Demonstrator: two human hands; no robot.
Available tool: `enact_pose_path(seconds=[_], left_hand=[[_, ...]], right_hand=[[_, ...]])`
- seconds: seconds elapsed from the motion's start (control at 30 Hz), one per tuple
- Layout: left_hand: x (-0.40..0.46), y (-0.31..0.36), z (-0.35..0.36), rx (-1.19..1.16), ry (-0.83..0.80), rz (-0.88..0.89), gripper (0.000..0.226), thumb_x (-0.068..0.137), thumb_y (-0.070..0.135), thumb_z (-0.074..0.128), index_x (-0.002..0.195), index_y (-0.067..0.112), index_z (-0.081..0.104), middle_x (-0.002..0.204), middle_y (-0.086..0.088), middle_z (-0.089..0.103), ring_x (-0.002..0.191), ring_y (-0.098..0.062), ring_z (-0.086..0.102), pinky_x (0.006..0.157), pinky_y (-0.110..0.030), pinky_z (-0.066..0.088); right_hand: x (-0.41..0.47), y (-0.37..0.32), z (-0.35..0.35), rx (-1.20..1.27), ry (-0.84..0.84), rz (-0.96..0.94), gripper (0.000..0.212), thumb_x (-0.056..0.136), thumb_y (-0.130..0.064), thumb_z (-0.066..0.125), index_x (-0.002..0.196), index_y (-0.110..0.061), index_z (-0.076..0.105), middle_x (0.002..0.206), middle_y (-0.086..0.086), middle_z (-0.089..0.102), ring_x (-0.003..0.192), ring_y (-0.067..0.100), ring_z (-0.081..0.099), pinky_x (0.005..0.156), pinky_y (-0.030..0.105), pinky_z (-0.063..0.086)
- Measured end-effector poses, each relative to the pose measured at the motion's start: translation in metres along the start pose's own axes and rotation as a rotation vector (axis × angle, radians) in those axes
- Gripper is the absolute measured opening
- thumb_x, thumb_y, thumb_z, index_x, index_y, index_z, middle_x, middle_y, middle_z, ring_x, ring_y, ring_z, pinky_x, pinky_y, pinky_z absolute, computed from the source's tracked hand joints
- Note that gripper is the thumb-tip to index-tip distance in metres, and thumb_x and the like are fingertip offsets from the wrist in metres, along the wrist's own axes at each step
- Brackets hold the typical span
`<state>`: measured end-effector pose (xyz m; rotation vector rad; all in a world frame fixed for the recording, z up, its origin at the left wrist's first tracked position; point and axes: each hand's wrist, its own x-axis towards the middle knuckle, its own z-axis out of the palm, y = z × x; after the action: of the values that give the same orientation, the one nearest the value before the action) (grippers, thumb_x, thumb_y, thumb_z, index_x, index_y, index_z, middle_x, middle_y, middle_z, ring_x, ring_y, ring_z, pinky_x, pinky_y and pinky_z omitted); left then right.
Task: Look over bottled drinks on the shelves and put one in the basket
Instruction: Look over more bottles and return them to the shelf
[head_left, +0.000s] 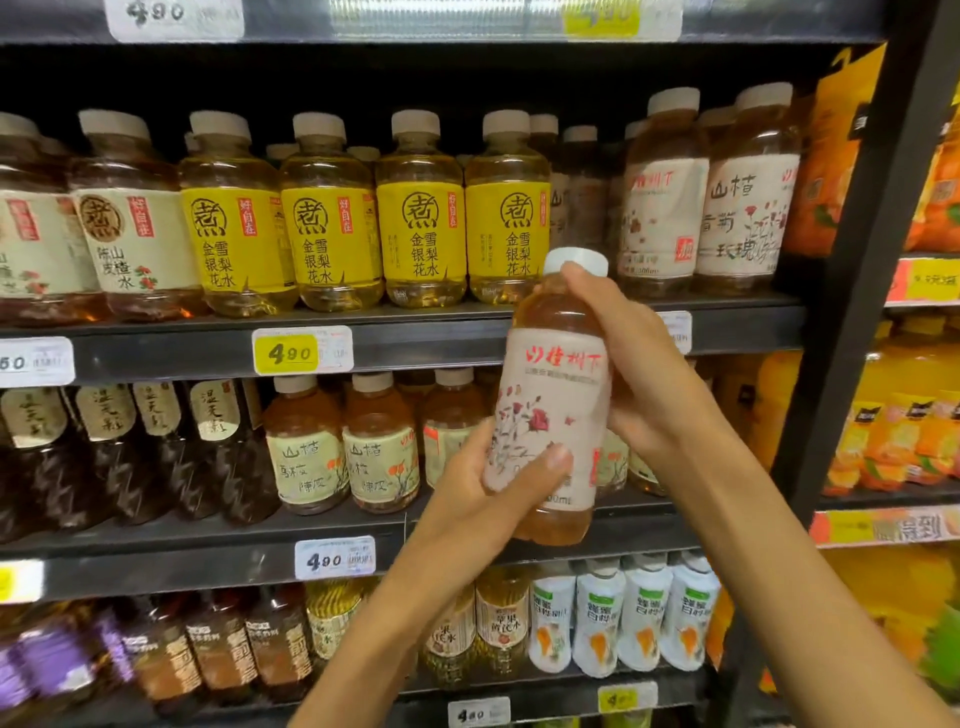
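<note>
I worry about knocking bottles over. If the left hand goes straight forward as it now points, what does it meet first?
Probably the held bottle itself, already gripped by the left hand; behind it, the hawthorn-label bottles, though depth is unclear.

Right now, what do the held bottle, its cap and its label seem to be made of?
Held bottle: likely clear plastic; the amber drink shows through and the wall is glossy.
Cap: looks like matte white plastic, opaque.
Label: seemingly a thin printed plastic sleeve, pale with red flowers, hugging the body.
Both hands, left and right, grip it.
</note>
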<state>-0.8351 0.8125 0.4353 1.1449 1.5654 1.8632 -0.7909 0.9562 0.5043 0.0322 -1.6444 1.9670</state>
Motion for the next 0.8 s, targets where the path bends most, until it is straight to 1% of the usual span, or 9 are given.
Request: enact_pose_path(seconds=[0.07, 0.13, 0.27, 0.33, 0.43, 0.5, 0.6, 0.7, 0.8], left_hand=[[-0.003, -0.001, 0.000, -0.035, 0.030, -0.013, 0.056, 0.069, 0.052, 0.074, 0.117, 0.027, 0.060, 0.107, 0.007, 0.074, 0.100, -0.009, 0.069, 0.077, -0.018, 0.055], [-0.008, -0.002, -0.001, -0.112, 0.046, -0.037, 0.060, 0.068, 0.053, 0.071, 0.119, 0.023, 0.060, 0.109, 0.000, 0.073, 0.103, -0.014, 0.069, 0.077, -0.022, 0.056], [-0.015, -0.004, -0.004, -0.437, -0.049, -0.155, 0.075, 0.064, 0.050, 0.082, 0.126, 0.015, 0.058, 0.115, -0.018, 0.069, 0.103, -0.033, 0.068, 0.080, -0.040, 0.058], [-0.017, -0.005, 0.000, -0.594, -0.186, -0.181, 0.072, 0.066, 0.047, 0.083, 0.124, 0.012, 0.062, 0.114, -0.026, 0.066, 0.095, -0.038, 0.069, 0.076, -0.045, 0.057], [-0.020, -0.010, 0.007, -0.686, -0.273, -0.208, 0.062, 0.071, 0.047, 0.080, 0.120, 0.012, 0.066, 0.114, -0.027, 0.066, 0.096, -0.038, 0.068, 0.080, -0.047, 0.056], [-0.022, -0.014, 0.012, -0.611, -0.229, -0.207, 0.062, 0.073, 0.051, 0.076, 0.122, 0.013, 0.066, 0.118, -0.025, 0.065, 0.104, -0.038, 0.066, 0.091, -0.048, 0.054], [-0.022, -0.015, 0.014, -0.213, -0.037, -0.188, 0.064, 0.072, 0.065, 0.065, 0.121, 0.023, 0.061, 0.114, -0.006, 0.072, 0.108, -0.021, 0.067, 0.095, -0.039, 0.053], [-0.017, -0.013, 0.021, -0.002, 0.047, -0.076, 0.073, 0.059, 0.068, 0.060, 0.121, 0.030, 0.055, 0.104, 0.007, 0.073, 0.093, -0.006, 0.070, 0.075, -0.021, 0.057], [-0.012, -0.015, 0.036, 0.077, 0.084, -0.038, 0.065, 0.050, 0.062, 0.067, 0.109, 0.037, 0.056, 0.095, 0.014, 0.073, 0.085, 0.002, 0.069, 0.062, -0.010, 0.051]], right_hand=[[-0.003, 0.003, 0.007, -0.012, 0.020, -0.001, 0.028, 0.085, -0.046, 0.063, 0.071, -0.025, 0.076, 0.082, 0.003, 0.075, 0.079, 0.014, 0.072, 0.070, 0.028, 0.058], [-0.006, 0.004, 0.009, 0.029, -0.007, 0.022, 0.029, 0.085, -0.050, 0.060, 0.076, -0.028, 0.078, 0.087, 0.001, 0.075, 0.086, 0.013, 0.072, 0.076, 0.029, 0.057], [-0.008, 0.006, 0.003, 0.261, -0.078, 0.126, 0.054, 0.088, -0.051, 0.054, 0.124, -0.011, 0.061, 0.111, 0.011, 0.067, 0.111, 0.024, 0.063, 0.097, 0.038, 0.050], [-0.010, 0.008, 0.003, 0.401, -0.141, 0.157, 0.058, 0.084, -0.052, 0.053, 0.122, -0.008, 0.058, 0.111, 0.015, 0.066, 0.108, 0.029, 0.064, 0.098, 0.044, 0.050], [-0.013, 0.012, 0.001, 0.510, -0.184, 0.150, 0.054, 0.081, -0.052, 0.053, 0.108, -0.006, 0.063, 0.097, 0.012, 0.072, 0.088, 0.027, 0.071, 0.078, 0.041, 0.059], [-0.014, 0.014, -0.004, 0.479, -0.176, 0.132, 0.048, 0.082, -0.051, 0.054, 0.102, -0.008, 0.063, 0.091, 0.009, 0.072, 0.083, 0.022, 0.071, 0.075, 0.036, 0.059], [-0.014, 0.011, -0.011, 0.377, -0.159, 0.112, 0.046, 0.083, -0.051, 0.056, 0.098, -0.009, 0.064, 0.091, 0.008, 0.071, 0.081, 0.021, 0.070, 0.077, 0.035, 0.057], [-0.013, 0.006, -0.016, 0.177, -0.068, 0.067, 0.043, 0.080, -0.050, 0.060, 0.096, -0.010, 0.064, 0.092, 0.011, 0.071, 0.082, 0.022, 0.069, 0.077, 0.034, 0.057], [-0.013, 0.004, -0.017, 0.010, 0.040, 0.083, 0.037, 0.082, -0.049, 0.063, 0.093, -0.014, 0.066, 0.098, 0.014, 0.069, 0.084, 0.022, 0.068, 0.081, 0.034, 0.057]])
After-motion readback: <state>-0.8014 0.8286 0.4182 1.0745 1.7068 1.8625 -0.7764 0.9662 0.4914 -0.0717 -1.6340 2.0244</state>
